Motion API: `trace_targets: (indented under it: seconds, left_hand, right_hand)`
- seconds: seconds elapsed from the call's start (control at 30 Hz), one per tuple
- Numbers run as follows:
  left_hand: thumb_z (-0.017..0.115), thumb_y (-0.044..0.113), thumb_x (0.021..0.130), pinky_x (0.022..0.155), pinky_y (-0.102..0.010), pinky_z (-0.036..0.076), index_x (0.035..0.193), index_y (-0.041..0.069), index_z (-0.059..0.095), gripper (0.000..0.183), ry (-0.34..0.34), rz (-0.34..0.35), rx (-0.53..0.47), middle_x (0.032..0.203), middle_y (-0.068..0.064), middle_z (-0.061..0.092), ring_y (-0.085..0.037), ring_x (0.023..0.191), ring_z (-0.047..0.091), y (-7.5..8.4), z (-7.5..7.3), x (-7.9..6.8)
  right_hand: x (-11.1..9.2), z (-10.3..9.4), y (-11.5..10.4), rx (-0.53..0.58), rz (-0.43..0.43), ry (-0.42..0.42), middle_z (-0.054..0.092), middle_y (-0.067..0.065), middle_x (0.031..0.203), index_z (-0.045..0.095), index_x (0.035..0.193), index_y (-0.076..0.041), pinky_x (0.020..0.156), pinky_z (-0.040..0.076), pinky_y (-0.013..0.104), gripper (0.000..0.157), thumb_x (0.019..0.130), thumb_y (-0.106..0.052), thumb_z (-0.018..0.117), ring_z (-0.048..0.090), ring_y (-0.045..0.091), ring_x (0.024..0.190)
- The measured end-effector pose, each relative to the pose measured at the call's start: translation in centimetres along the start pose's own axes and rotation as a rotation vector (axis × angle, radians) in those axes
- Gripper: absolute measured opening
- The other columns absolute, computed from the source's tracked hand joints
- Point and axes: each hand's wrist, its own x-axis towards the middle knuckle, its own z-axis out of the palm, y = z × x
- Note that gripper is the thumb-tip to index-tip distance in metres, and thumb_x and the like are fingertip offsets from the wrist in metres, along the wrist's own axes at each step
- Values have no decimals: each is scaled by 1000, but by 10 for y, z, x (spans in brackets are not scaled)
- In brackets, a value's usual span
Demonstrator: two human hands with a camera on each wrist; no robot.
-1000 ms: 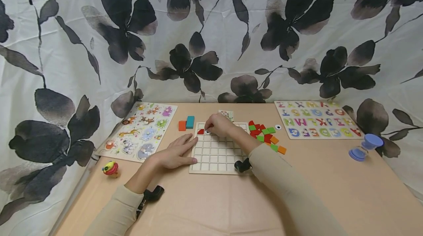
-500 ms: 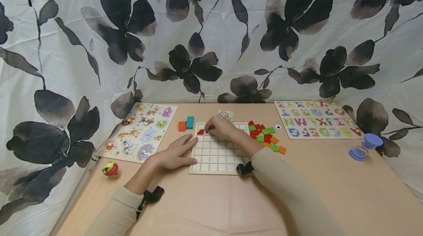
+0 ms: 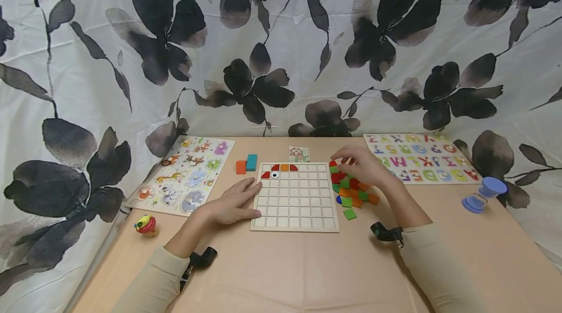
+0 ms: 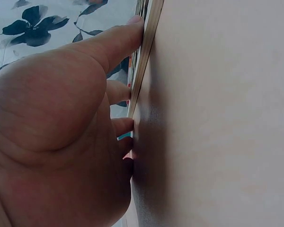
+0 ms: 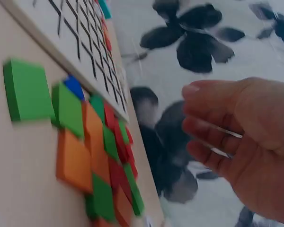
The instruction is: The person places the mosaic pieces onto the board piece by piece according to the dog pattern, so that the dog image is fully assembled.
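Observation:
A white grid board (image 3: pixel 295 208) lies mid-table. Its top row holds a red tile (image 3: pixel 275 167), an orange tile (image 3: pixel 285 167) and another red one; the row below has a red tile and a round eye tile (image 3: pixel 274 175). My left hand (image 3: pixel 230 202) rests at the board's left edge, fingers spread, thumb on the rim in the left wrist view. Just right of the board lies a pile of green, red, orange and blue tiles (image 5: pixel 97 137). Over its far end hovers my right hand (image 3: pixel 362 165), fingers loosely bent with nothing between them.
A small pattern card (image 3: pixel 299 153) sits behind the board. Orange and blue blocks (image 3: pixel 251 162) stand to its left. An animal puzzle (image 3: pixel 189 171) is at left, with a small toy (image 3: pixel 146 224) before it. An alphabet puzzle (image 3: pixel 421 157) and a blue hourglass-like object (image 3: pixel 484 194) are at right.
My right hand has left the board's upper left and moved right, over the tile pile, uncovering the eye tile and top-row tiles. My left hand stays in place.

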Motion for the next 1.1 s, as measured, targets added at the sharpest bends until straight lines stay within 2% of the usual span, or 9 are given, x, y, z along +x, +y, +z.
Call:
trace_targets:
  seconds: [0.13,0.2,0.4,0.53,0.63,0.7,0.93,1.1]
  left_hand:
    - [59,56,88,114,-57,9,155,22,18,85,-3,4,4,161,-11,6,-32,147,4,2,0,0]
    - [59,56,88,114,-57,9,155,21,19,85,-2,5,5,161,-12,7,-32,146,4,2,-1,0]
    - [60,55,88,114,-57,9,155,22,19,86,0,-2,-1,161,-11,6,-32,147,4,2,-2,-1]
    - [60,55,88,114,-57,9,155,22,19,85,0,6,-2,161,-12,6,-32,146,4,1,0,-1]
    - [60,55,88,114,-57,10,155,22,19,85,1,3,-3,160,-12,7,-32,146,4,1,0,-1]
    - [60,55,88,113,-57,10,155,22,19,85,5,3,3,160,-12,7,-33,146,5,1,0,-1]
    - [61,54,89,113,-58,10,155,21,20,84,5,7,-6,160,-13,7,-33,146,5,4,-1,-2]
    - [61,53,89,113,-59,11,155,21,21,84,7,4,-4,160,-12,7,-33,146,5,4,-1,-2]
  right_hand:
    - [-17,-17,21,4,115,-69,68,4,102,73,110,-16,73,50,34,22,89,-10,68,55,22,87]
    - [-19,-19,28,10,141,-96,69,5,104,73,109,-14,73,50,34,21,89,-8,67,55,23,87]
    - [-7,1,43,92,184,-117,65,4,103,73,111,-14,71,50,32,22,90,-12,68,51,25,89]
    - [0,16,46,49,204,-104,62,3,98,74,107,-14,74,49,33,19,88,-10,69,50,24,89]
    - [2,20,46,-28,177,-88,62,2,97,74,103,-14,78,47,33,16,88,-9,69,50,23,88]
    - [2,20,45,-39,176,-87,62,2,97,74,102,-14,80,47,34,15,88,-9,69,51,23,88]
    - [2,21,44,-7,240,-109,62,3,100,72,102,-14,82,48,34,16,87,-9,71,51,24,93]
    - [1,21,43,35,243,-123,61,4,97,71,100,-14,80,48,34,16,85,-7,72,51,25,92]
